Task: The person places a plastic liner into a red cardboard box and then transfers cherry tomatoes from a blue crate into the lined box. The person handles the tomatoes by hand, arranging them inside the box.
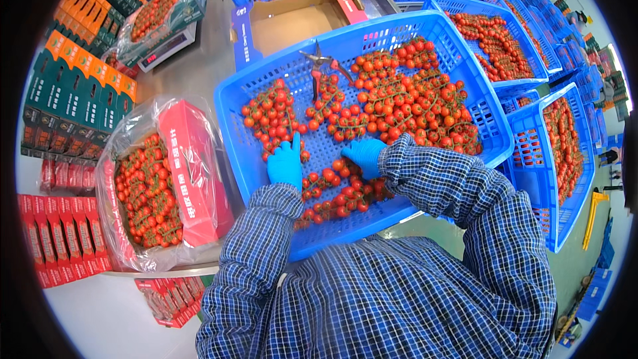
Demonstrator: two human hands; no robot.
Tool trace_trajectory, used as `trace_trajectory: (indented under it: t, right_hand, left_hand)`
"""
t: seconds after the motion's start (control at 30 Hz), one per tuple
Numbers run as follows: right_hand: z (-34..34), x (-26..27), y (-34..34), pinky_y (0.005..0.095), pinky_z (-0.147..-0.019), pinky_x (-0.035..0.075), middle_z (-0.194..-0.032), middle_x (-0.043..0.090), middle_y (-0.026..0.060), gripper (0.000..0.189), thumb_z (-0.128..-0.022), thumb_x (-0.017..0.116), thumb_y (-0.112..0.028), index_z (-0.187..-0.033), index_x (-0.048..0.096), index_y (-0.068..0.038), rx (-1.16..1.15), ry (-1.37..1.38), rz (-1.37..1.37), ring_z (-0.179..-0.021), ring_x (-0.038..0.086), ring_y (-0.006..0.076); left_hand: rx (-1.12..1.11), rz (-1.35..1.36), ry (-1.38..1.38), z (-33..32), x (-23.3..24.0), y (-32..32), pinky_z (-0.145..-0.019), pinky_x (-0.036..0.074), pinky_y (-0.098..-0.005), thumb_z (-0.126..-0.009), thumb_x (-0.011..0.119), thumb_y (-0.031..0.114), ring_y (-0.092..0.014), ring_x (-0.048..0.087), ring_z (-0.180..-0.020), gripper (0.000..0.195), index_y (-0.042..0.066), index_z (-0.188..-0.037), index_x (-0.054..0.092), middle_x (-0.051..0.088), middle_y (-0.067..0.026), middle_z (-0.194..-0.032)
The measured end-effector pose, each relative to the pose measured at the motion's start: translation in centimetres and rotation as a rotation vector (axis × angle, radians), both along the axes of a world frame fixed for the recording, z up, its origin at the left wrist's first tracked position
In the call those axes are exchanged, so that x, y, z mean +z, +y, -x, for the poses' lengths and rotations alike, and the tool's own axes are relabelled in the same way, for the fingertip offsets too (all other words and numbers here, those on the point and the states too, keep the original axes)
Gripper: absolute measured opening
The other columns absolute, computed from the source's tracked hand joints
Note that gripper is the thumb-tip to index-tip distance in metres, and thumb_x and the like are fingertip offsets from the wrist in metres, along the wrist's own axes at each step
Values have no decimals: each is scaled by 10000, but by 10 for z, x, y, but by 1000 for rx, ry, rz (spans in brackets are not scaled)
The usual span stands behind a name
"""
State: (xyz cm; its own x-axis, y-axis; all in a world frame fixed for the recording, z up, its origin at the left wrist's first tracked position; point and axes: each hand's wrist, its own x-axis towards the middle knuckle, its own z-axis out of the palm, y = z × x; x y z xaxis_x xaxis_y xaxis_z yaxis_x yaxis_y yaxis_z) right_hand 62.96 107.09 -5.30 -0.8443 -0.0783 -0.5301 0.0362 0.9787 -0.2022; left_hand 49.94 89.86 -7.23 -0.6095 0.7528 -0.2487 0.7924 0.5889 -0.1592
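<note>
Both hands wear blue gloves inside a blue plastic crate (234, 124) that holds vines of cherry tomatoes (408, 104). My left hand (286, 163) is over the lower end of the left cluster (271, 109), index finger extended; whether it grips a stem is hidden. My right hand (366, 156) is at the upper edge of the lower tomato vines (349, 197), its fingers curled; its grip cannot be made out. Red-handled pruning shears (319, 66) lie in the crate's upper part, blades up, beside a small vine. Left of the crate stands a red carton (192, 174) lined with clear plastic, filled with tomato vines.
A digital scale (169, 47) bears a green carton of tomatoes at the upper left. An empty cardboard tray (294, 20) sits behind the crate. Stacked cartons (75, 89) line the left; more blue crates (553, 159) of tomatoes stand at the right.
</note>
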Motion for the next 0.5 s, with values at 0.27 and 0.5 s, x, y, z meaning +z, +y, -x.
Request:
trace_trajectory:
  t: [0.27,0.5]
  right_hand:
    - [-1,23,39,420,-754,500,-1017,562,182,625,-635,684,-216,-1194,441,-73,-324,41,518,-957,583,308]
    - [7,24,26,411,-741,494,-1041,563,139,438,-695,620,-137,-1118,517,-90,-226,373,223,-929,587,305]
  left_hand:
    - [-137,-486,-200,-4,21,-11,-827,458,-381,-760,626,187,-309,530,-983,541,47,-1246,431,481,-140,-1168]
    - [-47,-129,-478,-44,31,-34,-811,455,-416,-748,653,212,-309,507,-1023,558,75,-1244,437,486,-137,-1122]
